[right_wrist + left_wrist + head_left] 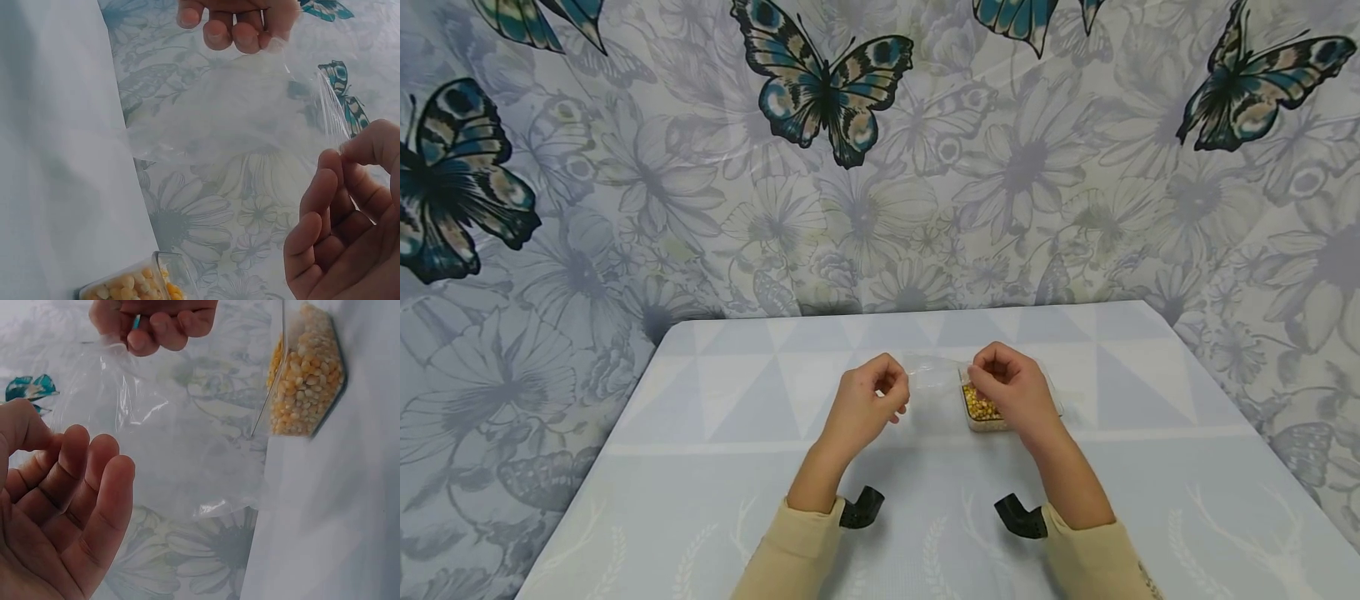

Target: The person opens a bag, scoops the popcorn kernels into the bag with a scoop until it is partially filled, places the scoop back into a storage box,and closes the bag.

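A clear plastic bag [169, 444] hangs between my two hands, its mouth at the top. My left hand [865, 400] pinches one side of the mouth between thumb and index finger. The opposite side is pinched by my right hand [1013, 390], whose other fingers are loosely curled in the right wrist view. Beneath and beside the right hand stands a clear container [987, 426] on the table. Yellow corn kernels [306, 378] fill much of it, and the right hand partly hides it in the head view.
The table [737, 500] has a pale cloth with triangle and antler prints. Behind it hangs a backdrop [865, 217] with flowers and butterflies. A black wrist mount [862, 507] juts from the left sleeve, and another black mount [1021, 517] from the right.
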Demonstrator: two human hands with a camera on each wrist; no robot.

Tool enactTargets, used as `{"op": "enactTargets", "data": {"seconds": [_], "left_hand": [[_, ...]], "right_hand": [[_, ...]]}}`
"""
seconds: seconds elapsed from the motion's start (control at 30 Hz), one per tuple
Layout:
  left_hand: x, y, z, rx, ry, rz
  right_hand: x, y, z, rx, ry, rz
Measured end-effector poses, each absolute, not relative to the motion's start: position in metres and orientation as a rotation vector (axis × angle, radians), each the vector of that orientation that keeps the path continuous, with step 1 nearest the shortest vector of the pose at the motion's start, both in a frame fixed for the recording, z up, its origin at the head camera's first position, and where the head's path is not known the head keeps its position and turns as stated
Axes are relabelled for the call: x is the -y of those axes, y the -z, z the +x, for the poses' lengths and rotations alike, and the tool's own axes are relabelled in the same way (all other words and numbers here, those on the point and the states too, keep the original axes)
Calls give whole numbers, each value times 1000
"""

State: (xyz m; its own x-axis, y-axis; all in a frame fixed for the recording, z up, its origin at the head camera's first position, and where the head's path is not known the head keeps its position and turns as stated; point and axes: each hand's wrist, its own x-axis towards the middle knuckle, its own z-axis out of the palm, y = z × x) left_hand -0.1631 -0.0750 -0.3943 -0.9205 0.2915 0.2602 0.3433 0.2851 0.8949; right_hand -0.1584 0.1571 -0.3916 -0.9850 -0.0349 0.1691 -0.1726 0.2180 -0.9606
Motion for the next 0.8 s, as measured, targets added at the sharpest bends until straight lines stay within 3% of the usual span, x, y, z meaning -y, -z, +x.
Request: {"op": "enactTargets", "data": {"seconds": [0.33,0.8], "left_hand": [[70,396,-162,2477,1703,-620],[61,398,-159,2440,1726,-633]], "right_hand": [[-151,394,-159,2383,-1880,96],[-136,397,-156,2519,-1695,183]]}}
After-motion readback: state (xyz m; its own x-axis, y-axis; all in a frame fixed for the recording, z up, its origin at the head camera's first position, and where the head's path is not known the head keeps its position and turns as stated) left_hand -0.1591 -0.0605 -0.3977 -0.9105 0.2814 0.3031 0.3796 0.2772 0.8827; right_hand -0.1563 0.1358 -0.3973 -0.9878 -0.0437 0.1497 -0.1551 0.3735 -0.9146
